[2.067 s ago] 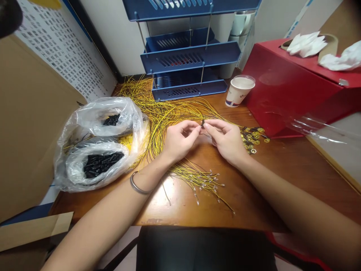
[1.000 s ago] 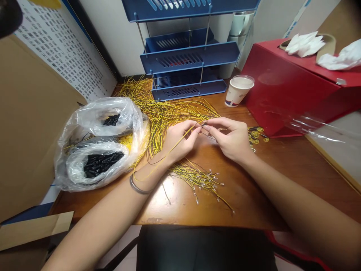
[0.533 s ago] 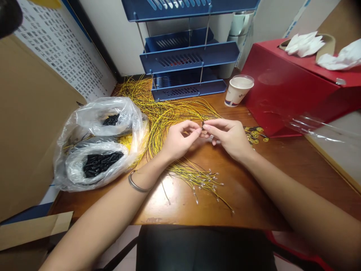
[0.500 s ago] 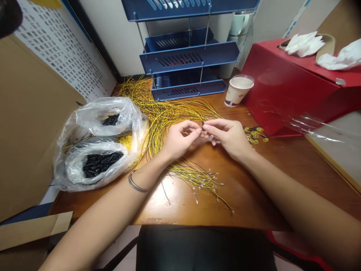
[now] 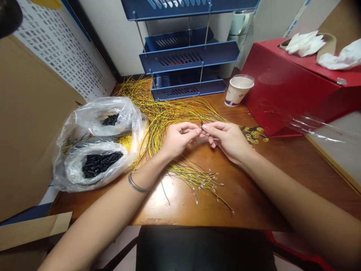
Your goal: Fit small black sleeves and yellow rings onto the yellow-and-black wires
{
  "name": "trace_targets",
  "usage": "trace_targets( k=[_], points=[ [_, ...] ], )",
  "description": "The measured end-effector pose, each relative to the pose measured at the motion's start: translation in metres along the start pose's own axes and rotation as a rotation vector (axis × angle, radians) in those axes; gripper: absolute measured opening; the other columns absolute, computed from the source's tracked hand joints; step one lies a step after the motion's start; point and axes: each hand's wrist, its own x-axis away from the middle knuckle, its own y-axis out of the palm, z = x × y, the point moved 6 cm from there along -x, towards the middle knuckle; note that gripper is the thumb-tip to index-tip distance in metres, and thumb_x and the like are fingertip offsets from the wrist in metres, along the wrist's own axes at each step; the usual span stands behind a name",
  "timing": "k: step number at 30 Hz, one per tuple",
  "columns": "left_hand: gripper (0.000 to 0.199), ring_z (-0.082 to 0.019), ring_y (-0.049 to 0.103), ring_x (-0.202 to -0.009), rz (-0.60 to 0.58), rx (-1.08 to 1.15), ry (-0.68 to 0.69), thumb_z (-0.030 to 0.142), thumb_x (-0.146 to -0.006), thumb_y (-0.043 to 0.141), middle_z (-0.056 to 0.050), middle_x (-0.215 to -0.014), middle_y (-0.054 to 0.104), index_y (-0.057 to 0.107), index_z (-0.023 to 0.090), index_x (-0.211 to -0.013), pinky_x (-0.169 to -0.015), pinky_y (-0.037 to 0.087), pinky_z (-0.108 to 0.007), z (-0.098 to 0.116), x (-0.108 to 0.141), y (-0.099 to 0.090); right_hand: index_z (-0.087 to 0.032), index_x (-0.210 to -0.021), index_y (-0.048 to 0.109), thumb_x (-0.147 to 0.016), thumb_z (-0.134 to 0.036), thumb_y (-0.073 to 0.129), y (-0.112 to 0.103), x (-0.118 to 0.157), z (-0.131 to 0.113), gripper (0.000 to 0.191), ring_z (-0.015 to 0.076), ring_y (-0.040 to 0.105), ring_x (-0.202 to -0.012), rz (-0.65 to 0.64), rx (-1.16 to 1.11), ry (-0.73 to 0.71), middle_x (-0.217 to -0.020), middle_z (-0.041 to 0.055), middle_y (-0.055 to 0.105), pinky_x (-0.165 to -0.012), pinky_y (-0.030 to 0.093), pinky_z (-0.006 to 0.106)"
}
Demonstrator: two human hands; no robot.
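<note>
My left hand (image 5: pixel 178 140) and my right hand (image 5: pixel 228 140) meet above the middle of the desk, thumb and forefinger of each pinched together. Between the fingertips is a small black piece (image 5: pixel 202 125), mostly covered by them; both hands grip it. A large bundle of thin yellow and black wires (image 5: pixel 158 120) runs beneath and behind the hands. In front of them lie wire ends with small clear tips (image 5: pixel 201 184). Right of my right hand lies a cluster of round yellow pieces with black stems (image 5: pixel 254 135).
On the left, a clear plastic bag (image 5: pixel 60 162) contains small black tubular parts (image 5: pixel 100 163) and yellow pieces. A blue tiered rack (image 5: pixel 186 60) stands at the back, beside a paper cup (image 5: pixel 239 90). The red box (image 5: pixel 287 86) with tissues bounds the right rear.
Both hands stay together around the black piece. The fingers of my right hand have curled in slightly, and more of the yellow pieces' wires shows beside it.
</note>
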Motion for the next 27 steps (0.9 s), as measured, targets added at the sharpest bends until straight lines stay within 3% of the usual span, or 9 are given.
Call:
trace_targets(
  k=[7, 20, 27],
  points=[
    [0.011, -0.007, 0.057, -0.053, -0.004, 0.116, -0.13, 0.022, -0.073, 0.073, -0.005, -0.073, 0.074, 0.071, 0.013, -0.077, -0.055, 0.049, -0.022, -0.0041, 0.0004, 0.0015, -0.016, -0.076, 0.073, -0.066, -0.037, 0.084, 0.0011, 0.0012, 0.0041, 0.026, 0.0057, 0.046, -0.047, 0.013, -0.033, 0.026, -0.072, 0.0028, 0.069, -0.041, 0.035, 0.02],
    [0.008, -0.008, 0.061, -0.055, -0.03, 0.136, -0.117, 0.02, -0.074, 0.072, -0.004, -0.072, 0.074, 0.07, 0.012, -0.077, -0.056, 0.053, -0.023, -0.0057, -0.0002, 0.0024, -0.014, -0.079, 0.073, -0.069, -0.036, 0.082, 0.0011, 0.0023, 0.005, 0.026, 0.0059, 0.045, -0.044, 0.044, -0.001, -0.029, -0.069, 0.0027, 0.068, -0.042, 0.033, 0.022],
    [0.014, -0.01, 0.066, -0.063, -0.021, 0.132, -0.117, 0.026, -0.078, 0.072, -0.008, -0.083, 0.076, 0.072, 0.012, -0.083, -0.058, 0.056, -0.022, -0.0045, 0.0002, 0.0029, -0.015, -0.08, 0.072, -0.068, -0.038, 0.082, 0.0025, 0.0022, 0.004, 0.028, 0.0053, 0.044, -0.046, 0.061, -0.066, 0.0, -0.073, 0.0025, 0.068, -0.041, 0.033, 0.021]
  ],
)
